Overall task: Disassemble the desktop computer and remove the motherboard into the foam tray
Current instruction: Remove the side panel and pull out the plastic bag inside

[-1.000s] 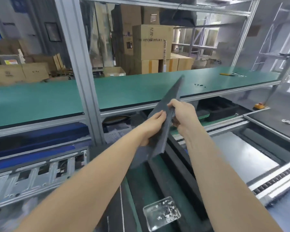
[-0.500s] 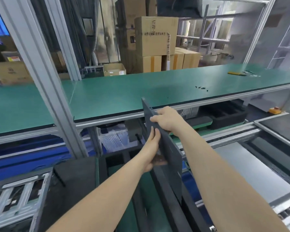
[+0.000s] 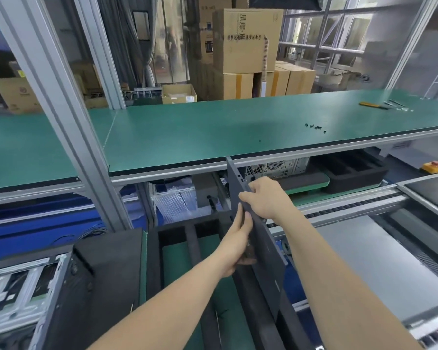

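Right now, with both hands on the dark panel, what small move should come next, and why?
Probably ease the panel straight down beside the black foam tray. It stands on edge, tilted; the right hand grips its top edge, the left hand lies flat against its left face, and its lower end seems close to the tray's right rail.

Looking at two long forearms, both bare from wrist to frame edge. Going bare on the left hand [image 3: 234, 248] and right hand [image 3: 263, 198] too, wrists and fingers uncovered, showing a short nail on one left fingertip [image 3: 247, 218].
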Demonstrator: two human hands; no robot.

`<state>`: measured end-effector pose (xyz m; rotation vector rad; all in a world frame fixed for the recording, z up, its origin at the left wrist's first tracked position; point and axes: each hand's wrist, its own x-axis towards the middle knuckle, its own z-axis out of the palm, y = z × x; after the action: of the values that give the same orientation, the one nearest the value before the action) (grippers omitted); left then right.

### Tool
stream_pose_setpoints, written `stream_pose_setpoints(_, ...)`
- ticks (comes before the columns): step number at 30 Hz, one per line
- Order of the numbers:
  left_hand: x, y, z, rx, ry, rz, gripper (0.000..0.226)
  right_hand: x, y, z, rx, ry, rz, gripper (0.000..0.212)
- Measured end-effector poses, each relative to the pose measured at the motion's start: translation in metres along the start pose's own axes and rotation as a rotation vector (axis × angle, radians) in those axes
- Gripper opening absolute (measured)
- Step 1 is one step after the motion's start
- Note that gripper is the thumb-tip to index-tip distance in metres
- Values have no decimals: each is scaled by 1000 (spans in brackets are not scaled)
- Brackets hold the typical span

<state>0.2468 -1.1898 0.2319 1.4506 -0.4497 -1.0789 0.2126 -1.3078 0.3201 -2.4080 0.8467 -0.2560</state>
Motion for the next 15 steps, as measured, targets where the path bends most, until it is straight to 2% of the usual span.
stream_pose_setpoints(3,8,-9,-3,-6,16,-23,59,3,4,21,-2,17,23,41)
stream_pose_setpoints(7,21,-18,-15,16,101,54,50,11,6,56,-8,32,55,39)
stream_pose_setpoints(11,19,-25,-28,4,88,48,52,14,8,78,-43,64,102,42)
stream_pose_setpoints(15,7,-20,-42,7,79,26,48,12,-1,79,-89,64,133,31)
